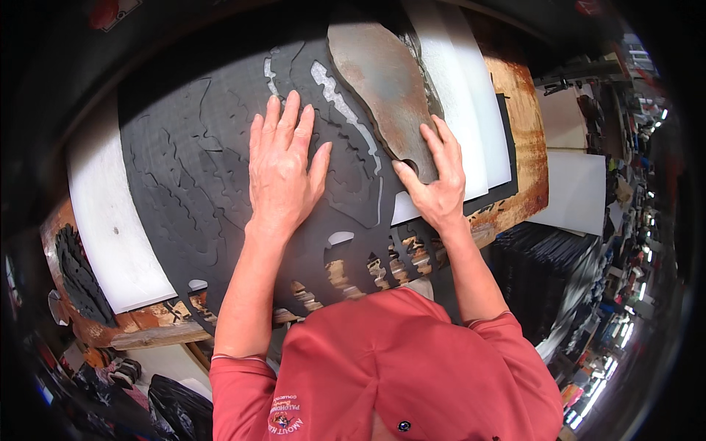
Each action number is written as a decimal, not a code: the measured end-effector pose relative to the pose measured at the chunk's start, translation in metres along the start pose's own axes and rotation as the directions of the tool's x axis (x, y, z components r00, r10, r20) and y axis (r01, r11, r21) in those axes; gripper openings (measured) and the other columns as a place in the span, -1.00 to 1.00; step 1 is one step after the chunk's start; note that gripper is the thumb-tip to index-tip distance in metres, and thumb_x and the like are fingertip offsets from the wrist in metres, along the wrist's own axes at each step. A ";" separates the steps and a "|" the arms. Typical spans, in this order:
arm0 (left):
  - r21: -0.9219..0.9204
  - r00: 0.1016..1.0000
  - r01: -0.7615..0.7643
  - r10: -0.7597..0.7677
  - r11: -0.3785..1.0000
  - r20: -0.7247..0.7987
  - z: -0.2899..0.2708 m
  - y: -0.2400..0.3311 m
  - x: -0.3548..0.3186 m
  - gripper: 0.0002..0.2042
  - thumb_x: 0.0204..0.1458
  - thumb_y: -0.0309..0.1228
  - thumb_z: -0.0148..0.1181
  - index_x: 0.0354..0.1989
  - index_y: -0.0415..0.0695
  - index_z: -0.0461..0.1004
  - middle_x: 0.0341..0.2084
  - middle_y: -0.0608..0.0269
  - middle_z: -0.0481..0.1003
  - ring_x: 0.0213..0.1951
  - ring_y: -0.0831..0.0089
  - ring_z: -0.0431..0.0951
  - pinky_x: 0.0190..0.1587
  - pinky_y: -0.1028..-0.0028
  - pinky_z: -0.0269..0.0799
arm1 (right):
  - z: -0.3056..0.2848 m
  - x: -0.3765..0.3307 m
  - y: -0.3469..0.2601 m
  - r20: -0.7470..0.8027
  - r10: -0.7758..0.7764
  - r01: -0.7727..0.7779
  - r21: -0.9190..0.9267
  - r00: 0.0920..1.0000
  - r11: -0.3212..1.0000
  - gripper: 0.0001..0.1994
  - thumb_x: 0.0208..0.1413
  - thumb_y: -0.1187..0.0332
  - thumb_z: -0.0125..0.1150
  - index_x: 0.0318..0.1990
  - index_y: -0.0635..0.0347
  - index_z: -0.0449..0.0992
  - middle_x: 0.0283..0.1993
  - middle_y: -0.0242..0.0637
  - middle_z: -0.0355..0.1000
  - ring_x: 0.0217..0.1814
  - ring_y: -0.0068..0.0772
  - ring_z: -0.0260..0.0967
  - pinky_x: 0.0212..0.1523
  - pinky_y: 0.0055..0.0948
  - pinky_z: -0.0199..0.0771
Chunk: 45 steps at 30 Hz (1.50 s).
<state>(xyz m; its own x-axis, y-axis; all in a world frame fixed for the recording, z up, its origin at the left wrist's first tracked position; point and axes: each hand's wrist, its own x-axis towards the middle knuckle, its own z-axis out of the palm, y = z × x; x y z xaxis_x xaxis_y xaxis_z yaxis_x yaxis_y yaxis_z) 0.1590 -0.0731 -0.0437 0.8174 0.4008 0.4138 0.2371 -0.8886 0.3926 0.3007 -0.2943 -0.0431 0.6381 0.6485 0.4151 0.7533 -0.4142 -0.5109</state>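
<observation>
A large black sheet (pixel 184 169) with many sole-shaped cutouts lies across a white board (pixel 110 220) on a worn wooden table. My left hand (pixel 283 173) presses flat on the black sheet, fingers spread. My right hand (pixel 437 184) rests at the narrow end of a rusty sole-shaped metal cutting die (pixel 382 81), with the thumb and fingers around that end. The die lies on the sheet's far right part, pointing away from me.
A second white board (pixel 460 88) lies to the right of the die, over the rusty table edge (pixel 529 125). Cut black pieces are piled at the left (pixel 81 279). A dark stack (pixel 537 272) stands low on the right, with shelves beyond.
</observation>
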 end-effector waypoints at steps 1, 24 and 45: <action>-0.003 1.000 0.000 0.000 1.000 0.001 0.001 0.000 0.000 -0.44 0.17 -0.35 0.41 0.35 -0.24 0.47 0.45 -0.06 0.36 0.50 -0.12 0.27 0.54 -0.09 0.12 | 0.002 -0.001 0.004 -0.020 -0.002 0.003 0.006 1.000 1.000 -0.23 -0.07 0.31 0.66 0.33 0.37 0.49 0.46 0.17 0.32 0.44 0.19 0.34 0.43 -0.04 0.38; -0.522 0.973 0.185 -0.230 0.833 -0.021 -0.060 0.090 -0.166 -0.90 0.05 -0.64 0.35 -0.42 -0.18 0.57 -0.51 0.21 0.58 -0.47 0.27 0.56 -0.34 0.33 0.42 | 0.007 -0.010 0.009 -0.111 0.029 -0.011 0.158 0.993 0.987 -0.28 0.03 0.24 0.60 0.32 0.36 0.47 0.40 0.12 0.33 0.44 0.17 0.32 0.43 -0.05 0.39; -0.044 0.975 -0.008 -0.002 0.999 -0.222 -0.024 0.091 -0.182 -0.84 0.10 -0.45 0.45 -0.48 -0.16 0.61 -0.49 0.18 0.51 -0.36 0.14 0.55 -0.24 0.20 0.43 | -0.087 -0.069 0.046 -0.276 0.082 0.005 0.300 0.958 0.954 -0.84 0.33 0.37 0.36 -0.20 0.32 0.65 -0.36 -0.27 0.58 -0.30 -0.54 0.49 -0.18 -0.43 0.55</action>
<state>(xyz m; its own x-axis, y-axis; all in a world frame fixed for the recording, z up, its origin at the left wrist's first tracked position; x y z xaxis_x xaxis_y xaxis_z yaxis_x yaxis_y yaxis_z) 0.0193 -0.2216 -0.0638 0.6802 0.4419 0.5849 0.2072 -0.8812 0.4249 0.3053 -0.4143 -0.0297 0.7170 0.4105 0.5634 0.6736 -0.2002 -0.7114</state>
